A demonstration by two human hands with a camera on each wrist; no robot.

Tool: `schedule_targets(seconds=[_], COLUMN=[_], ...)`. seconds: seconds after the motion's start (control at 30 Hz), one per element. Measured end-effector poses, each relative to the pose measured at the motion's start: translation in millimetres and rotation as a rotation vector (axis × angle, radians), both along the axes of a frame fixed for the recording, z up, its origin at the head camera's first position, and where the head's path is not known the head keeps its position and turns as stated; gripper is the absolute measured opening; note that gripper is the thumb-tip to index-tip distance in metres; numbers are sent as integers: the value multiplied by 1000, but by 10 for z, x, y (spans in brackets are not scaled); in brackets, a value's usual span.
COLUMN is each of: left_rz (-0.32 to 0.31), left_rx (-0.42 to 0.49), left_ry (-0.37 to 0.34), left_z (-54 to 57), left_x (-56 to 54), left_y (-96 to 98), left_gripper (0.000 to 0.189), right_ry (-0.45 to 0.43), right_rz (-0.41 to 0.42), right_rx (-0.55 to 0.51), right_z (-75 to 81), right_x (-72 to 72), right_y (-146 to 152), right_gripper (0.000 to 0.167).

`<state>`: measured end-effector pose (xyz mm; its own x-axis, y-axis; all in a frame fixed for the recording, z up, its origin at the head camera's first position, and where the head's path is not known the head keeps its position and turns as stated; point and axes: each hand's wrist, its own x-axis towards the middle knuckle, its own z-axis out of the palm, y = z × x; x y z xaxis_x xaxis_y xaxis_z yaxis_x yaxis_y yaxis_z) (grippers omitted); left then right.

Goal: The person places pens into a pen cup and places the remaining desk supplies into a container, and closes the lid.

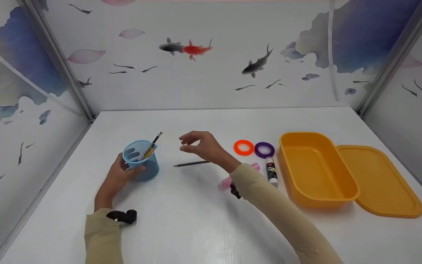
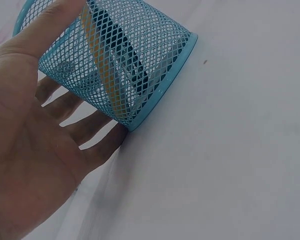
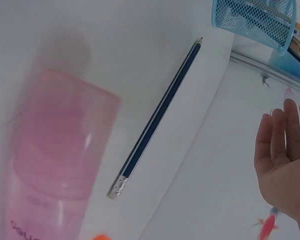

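Pencil cup (image 1: 151, 171), light blue, diamond mesh, pencils (image 1: 155, 139) inside

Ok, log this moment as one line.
left hand: holds blue mesh cup | cup contents: pencils | right hand: holding nothing, above table | blue pencil: lying on table

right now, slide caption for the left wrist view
Left hand holding a cylindrical blue mesh cup, slender yellow stick inside.
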<state>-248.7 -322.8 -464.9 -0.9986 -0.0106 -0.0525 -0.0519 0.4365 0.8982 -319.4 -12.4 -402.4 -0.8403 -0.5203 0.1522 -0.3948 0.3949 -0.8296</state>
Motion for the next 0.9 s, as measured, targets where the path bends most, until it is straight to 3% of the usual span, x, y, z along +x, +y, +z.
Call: schedule_targets(seconds=[0.4,0.7,0.9], left_rz=[-20,-26,-27], left_rx=[5,-22,-8], left_ry=[26,42,45], left_z=[4,24,-3], left_x=[-6,7,9], left_y=[2,0,5], left_gripper=[100,101,100], right_ry=[-60,-91,-163], right_rz=[21,-62,-103], right_rx=[120,235,304], right_z=[-189,-264,-306], right_x=[-53,-120,-128], right_y=[409,656,790], right_gripper=[36,34,36])
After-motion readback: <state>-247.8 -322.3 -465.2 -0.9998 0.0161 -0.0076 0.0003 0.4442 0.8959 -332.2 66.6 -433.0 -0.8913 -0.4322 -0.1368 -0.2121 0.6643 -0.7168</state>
